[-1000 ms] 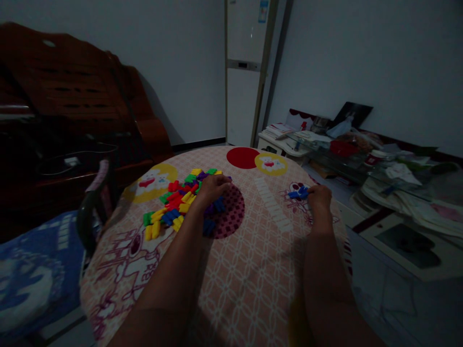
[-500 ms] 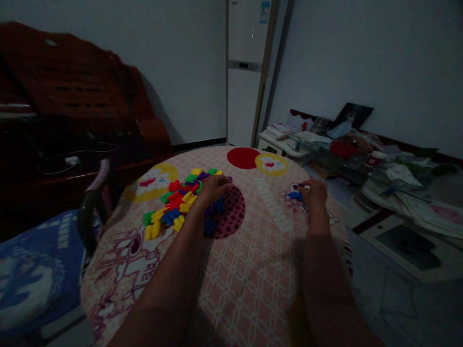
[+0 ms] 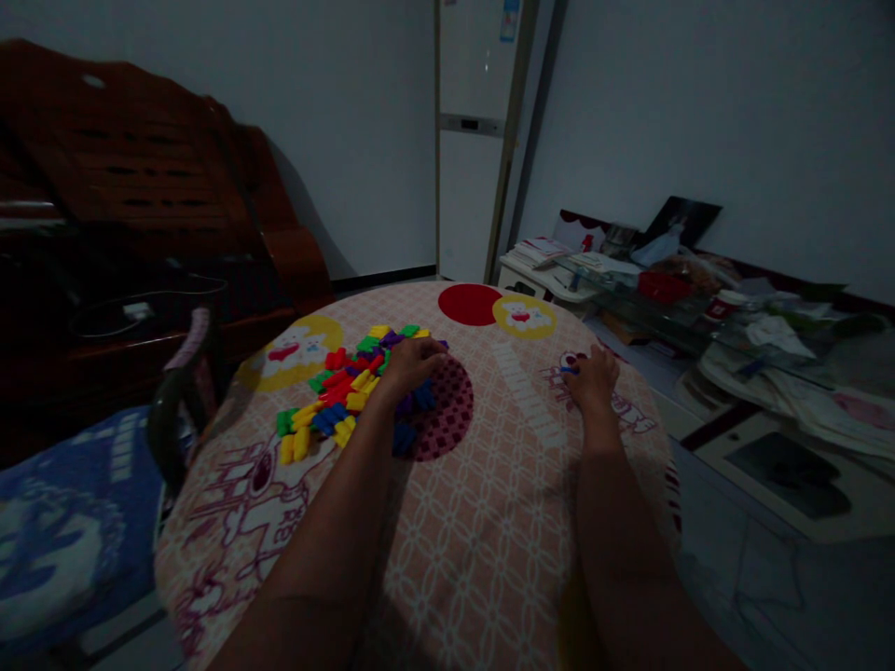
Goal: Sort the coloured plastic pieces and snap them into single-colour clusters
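Small plastic building blocks (image 3: 339,387) in red, yellow, green, blue and purple lie in a loose pile on the left of the round table (image 3: 461,550). My left hand (image 3: 412,363) rests over the pile's right edge, its fingers loosely stretched to the right, with nothing visible in them. Purple and blue blocks lie around and under it. On the table's right side my right hand (image 3: 596,377) has its fingers closed around a blue block (image 3: 571,370). Most of that block is hidden by the fingers.
A patterned cloth covers the table. To the left stand a chair with a blue cushion (image 3: 62,522) and a wooden bench (image 3: 154,186). A cluttered low cabinet (image 3: 755,457) runs along the right wall. At the back is a tall white appliance (image 3: 468,196).
My right hand has shifted slightly left, over the blue block, and now covers more of it. My left hand and the pile look unchanged.
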{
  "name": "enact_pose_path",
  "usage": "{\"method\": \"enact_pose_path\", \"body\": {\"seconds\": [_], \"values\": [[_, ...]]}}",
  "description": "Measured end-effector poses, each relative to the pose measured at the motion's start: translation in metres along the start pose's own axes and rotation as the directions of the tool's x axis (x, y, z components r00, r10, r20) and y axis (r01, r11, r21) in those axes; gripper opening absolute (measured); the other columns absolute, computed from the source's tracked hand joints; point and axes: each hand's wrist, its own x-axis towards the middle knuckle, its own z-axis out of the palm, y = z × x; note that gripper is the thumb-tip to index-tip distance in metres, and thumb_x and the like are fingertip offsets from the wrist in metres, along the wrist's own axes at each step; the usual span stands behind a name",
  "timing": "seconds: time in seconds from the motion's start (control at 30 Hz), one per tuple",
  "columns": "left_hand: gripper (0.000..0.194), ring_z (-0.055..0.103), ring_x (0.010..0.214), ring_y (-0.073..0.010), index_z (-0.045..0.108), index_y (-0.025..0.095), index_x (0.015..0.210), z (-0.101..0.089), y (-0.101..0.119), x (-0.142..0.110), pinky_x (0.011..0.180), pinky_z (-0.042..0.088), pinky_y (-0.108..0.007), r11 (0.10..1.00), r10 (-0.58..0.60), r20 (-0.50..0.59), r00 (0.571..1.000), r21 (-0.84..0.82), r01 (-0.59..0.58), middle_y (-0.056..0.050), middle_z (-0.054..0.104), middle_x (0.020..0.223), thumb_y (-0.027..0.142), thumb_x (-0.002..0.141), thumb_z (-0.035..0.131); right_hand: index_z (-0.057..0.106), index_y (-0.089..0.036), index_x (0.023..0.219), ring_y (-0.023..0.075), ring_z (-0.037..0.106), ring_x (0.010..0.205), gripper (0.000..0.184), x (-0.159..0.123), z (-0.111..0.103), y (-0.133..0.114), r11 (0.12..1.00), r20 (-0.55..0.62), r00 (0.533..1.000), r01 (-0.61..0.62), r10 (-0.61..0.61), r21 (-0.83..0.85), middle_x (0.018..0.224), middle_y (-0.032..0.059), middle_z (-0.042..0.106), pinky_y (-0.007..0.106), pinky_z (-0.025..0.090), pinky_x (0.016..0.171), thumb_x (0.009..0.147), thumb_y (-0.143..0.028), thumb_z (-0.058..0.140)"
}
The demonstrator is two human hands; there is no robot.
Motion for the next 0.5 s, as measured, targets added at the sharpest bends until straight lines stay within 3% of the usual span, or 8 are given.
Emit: {"method": "enact_pose_path", "body": {"seconds": [0.27,0.5], "values": [[0.017,0.068,0.065,-0.0167,0.071,0.017,0.087,-0.004,-0.005,0.002,0.064,0.056,-0.028,0.995,-0.052,-0.003,0.999,-0.080,0.052,-0.003,0.070,0.072,0.028,0.078,0.062,0.075,-0.015,0.080,0.0329,0.042,0.132,0.018,0.003,0.002,0.016,0.982,-0.138,0.986,-0.071,0.095,0.173,0.140,0.0184,0.055,0.053,0.030,0.114,0.078,-0.021,0.058],[0.026,0.068,0.065,-0.0182,0.073,0.015,0.092,-0.026,-0.011,-0.004,0.063,0.055,-0.027,0.993,-0.092,-0.101,0.991,-0.083,0.084,-0.003,0.073,0.071,0.033,0.076,0.064,0.071,-0.015,0.073,0.0325,0.048,0.123,0.016,0.004,0.004,0.017,0.966,-0.182,0.974,-0.088,0.134,0.242,0.128,0.0216,0.058,0.049,0.036,0.108,0.078,-0.021,0.057]]}}
